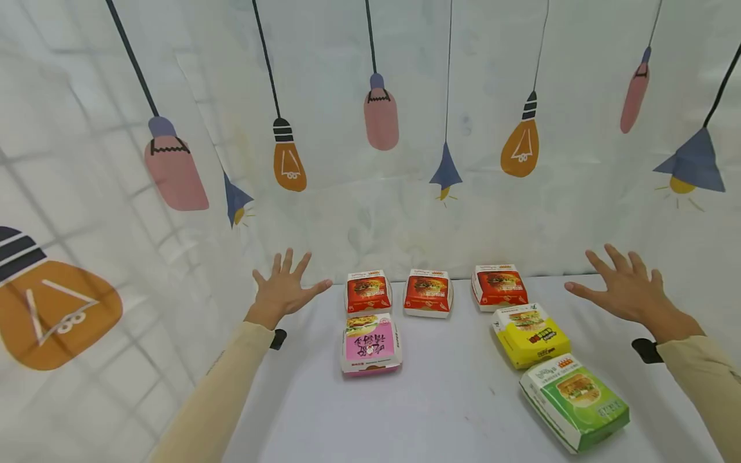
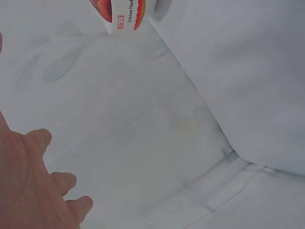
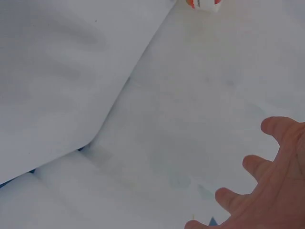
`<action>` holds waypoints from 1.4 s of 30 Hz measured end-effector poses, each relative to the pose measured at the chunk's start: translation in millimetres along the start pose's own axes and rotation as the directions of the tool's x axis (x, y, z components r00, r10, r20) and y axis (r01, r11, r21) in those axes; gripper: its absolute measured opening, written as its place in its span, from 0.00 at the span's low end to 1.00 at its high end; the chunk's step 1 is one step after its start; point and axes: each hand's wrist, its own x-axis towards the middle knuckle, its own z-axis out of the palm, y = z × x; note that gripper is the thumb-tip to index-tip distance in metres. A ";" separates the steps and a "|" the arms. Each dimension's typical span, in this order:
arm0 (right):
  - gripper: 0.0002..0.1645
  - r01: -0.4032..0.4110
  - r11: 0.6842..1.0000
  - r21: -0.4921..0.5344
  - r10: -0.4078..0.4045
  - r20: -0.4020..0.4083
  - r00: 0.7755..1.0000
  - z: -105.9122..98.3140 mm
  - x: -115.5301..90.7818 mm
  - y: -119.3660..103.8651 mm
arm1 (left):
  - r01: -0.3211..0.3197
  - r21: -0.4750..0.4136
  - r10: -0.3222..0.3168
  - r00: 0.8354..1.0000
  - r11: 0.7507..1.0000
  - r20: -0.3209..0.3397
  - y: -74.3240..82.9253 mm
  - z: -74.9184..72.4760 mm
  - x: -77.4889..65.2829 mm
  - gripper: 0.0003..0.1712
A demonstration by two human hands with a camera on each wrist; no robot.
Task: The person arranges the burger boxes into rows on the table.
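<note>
Both hands are held up over the sides of the table with fingers spread, and neither holds anything. The left hand [image 1: 282,292] is nearest to a red burger box [image 1: 368,292] at the back left. Just in front of that box lies a pink burger box [image 1: 371,345]. Another red box [image 1: 428,292] is at the middle back. My right hand [image 1: 631,289] hovers right of a third red box [image 1: 500,287] and a yellow burger box [image 1: 530,334]. Closest to me on the right is a green burger box [image 1: 575,402]. In the left wrist view a box corner [image 2: 125,14] shows at the top.
The boxes sit on a white-covered table [image 1: 440,411]. Behind it hangs a pale cloth [image 1: 336,231] printed with lamps and bulbs, and it continues along the left side. In the right wrist view the table's corner edge [image 3: 90,140] is visible.
</note>
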 end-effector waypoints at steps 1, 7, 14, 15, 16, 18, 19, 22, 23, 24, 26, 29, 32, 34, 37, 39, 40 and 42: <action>0.65 0.001 1.000 0.001 -0.001 0.002 1.000 0.7 -0.8 0.1 | 0.000 0.004 0.000 1.000 1.000 0.003 1.2 0.7 0.1 0.62; 0.65 0.018 1.000 -0.012 -0.019 -0.010 1.000 1.3 -3.5 -4.0 | -0.001 0.022 0.001 1.000 1.000 0.010 9.5 1.3 -2.1 0.62; 0.66 0.043 0.998 -0.043 -0.044 -0.015 0.999 -1.3 -11.6 -19.2 | -0.026 0.066 0.027 0.999 0.997 -0.021 20.1 1.9 -13.7 0.60; 0.66 0.052 0.997 -0.049 -0.052 -0.018 0.998 -1.7 -13.9 -22.4 | -0.031 0.068 0.033 0.999 0.997 -0.026 22.3 2.1 -17.1 0.60; 0.66 0.061 0.996 -0.059 -0.063 -0.024 0.998 -2.0 -16.5 -26.2 | -0.037 0.067 0.039 0.999 0.997 -0.031 24.6 2.9 -20.8 0.59; 0.65 0.084 0.994 -0.076 -0.087 -0.029 0.996 -2.5 -22.6 -35.5 | -0.046 0.055 0.048 0.998 0.997 -0.037 29.6 4.3 -29.5 0.59; 0.65 0.096 0.992 -0.082 -0.099 -0.033 0.995 -2.7 -25.7 -41.0 | -0.049 0.050 0.051 0.998 0.998 -0.038 32.2 5.6 -34.1 0.59; 0.64 0.132 0.988 -0.084 -0.135 -0.032 0.990 -2.6 -36.0 -61.1 | -0.059 0.042 0.061 0.997 0.997 -0.046 41.4 9.3 -48.2 0.57; 0.63 0.146 0.986 -0.076 -0.148 -0.026 0.989 -2.4 -39.4 -69.1 | -0.062 0.040 0.064 0.997 0.997 -0.048 45.1 10.2 -53.0 0.57; 0.63 0.162 0.985 -0.063 -0.164 -0.021 0.986 -1.8 -42.8 -77.6 | -0.065 0.040 0.067 0.997 0.997 -0.050 48.9 11.0 -57.7 0.57; 0.61 0.201 0.980 -0.010 -0.201 -0.006 0.980 -1.0 -50.4 -96.0 | -0.077 0.030 0.079 0.995 0.997 -0.056 57.6 11.6 -66.5 0.55; 0.54 0.259 0.962 0.083 -0.261 0.014 0.965 1.6 -63.4 -125.6 | -0.106 -0.005 0.105 0.991 0.994 -0.078 71.4 13.5 -76.9 0.52; 0.47 0.302 0.936 0.180 -0.311 0.028 0.950 5.9 -72.9 -155.9 | -0.153 -0.045 0.145 0.979 0.987 -0.146 83.4 15.3 -83.0 0.45; 0.43 0.306 0.924 0.231 -0.325 0.048 0.944 12.5 -73.2 -175.7 | -0.187 -0.077 0.166 0.962 0.979 -0.216 89.8 16.2 -83.0 0.38; 0.38 0.306 0.890 0.337 -0.354 0.091 0.931 27.5 -63.9 -202.2 | -0.233 -0.151 0.179 0.936 0.961 -0.304 95.2 19.5 -77.9 0.28; 0.36 0.278 0.866 0.416 -0.357 0.125 0.926 40.8 -54.1 -218.7 | -0.240 -0.218 0.165 0.936 0.946 -0.312 96.9 23.6 -73.1 0.25; 0.34 0.263 0.848 0.461 -0.361 0.138 0.922 47.8 -49.2 -226.5 | -0.235 -0.250 0.156 0.942 0.939 -0.298 96.9 26.5 -71.0 0.24; 0.32 0.238 0.808 0.539 -0.368 0.147 0.918 62.7 -40.7 -240.8 | -0.213 -0.306 0.141 0.960 0.928 -0.241 95.4 33.8 -67.5 0.25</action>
